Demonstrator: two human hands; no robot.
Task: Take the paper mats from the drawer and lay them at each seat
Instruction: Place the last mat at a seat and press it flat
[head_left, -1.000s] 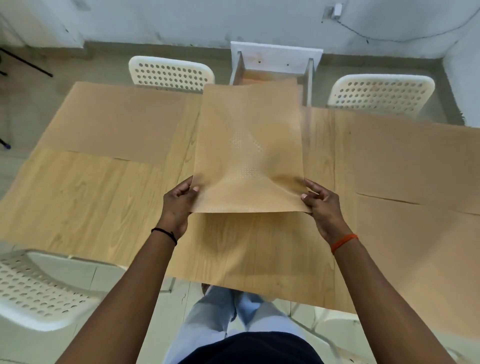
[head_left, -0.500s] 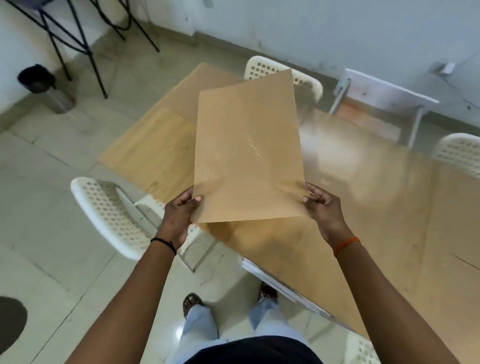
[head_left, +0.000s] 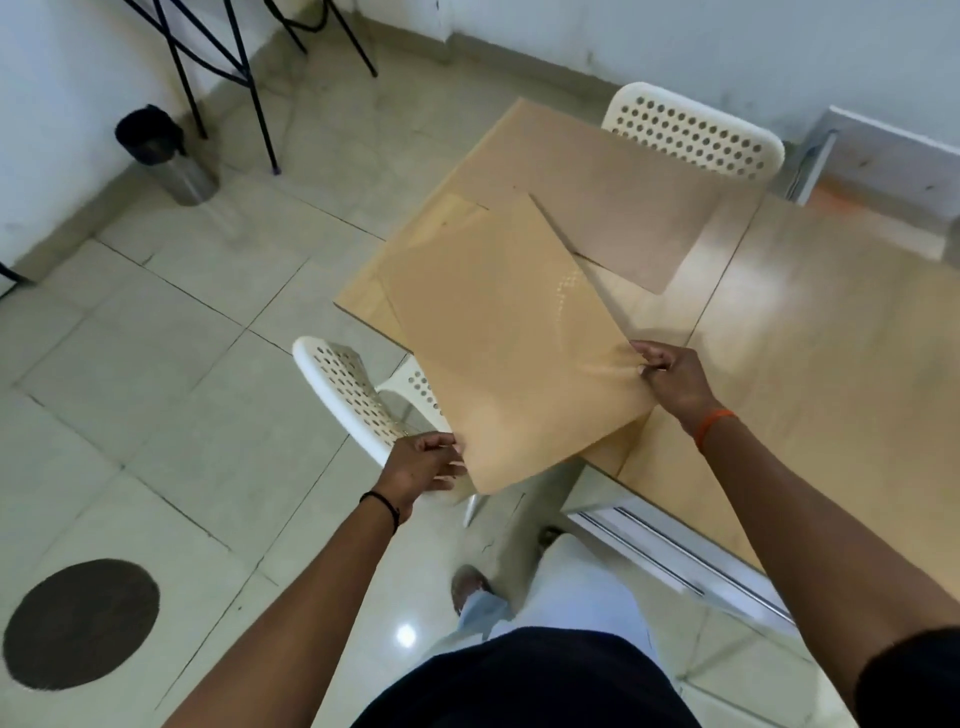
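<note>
I hold a tan paper mat (head_left: 509, 343) by its near edge, tilted over the left end of the wooden table (head_left: 810, 332). My left hand (head_left: 423, 462) pinches its near left corner, and my right hand (head_left: 672, 376) pinches its right corner. Another paper mat (head_left: 618, 208) lies flat on the table in front of the far white chair (head_left: 696, 130). A second white chair (head_left: 353, 395) stands under the held mat at the table's near left side. The open white drawer (head_left: 883, 166) shows at the far right.
A small dark bin (head_left: 161, 156) and black metal legs (head_left: 228, 67) stand by the wall at the far left. A dark round patch (head_left: 80, 623) marks the tiled floor near left. My legs and a foot (head_left: 470, 584) are below, beside the table's metal edge (head_left: 675, 551).
I have turned and stepped left along the table. The held mat has come down from upright to a low tilt over the table's left end, above the near chair.
</note>
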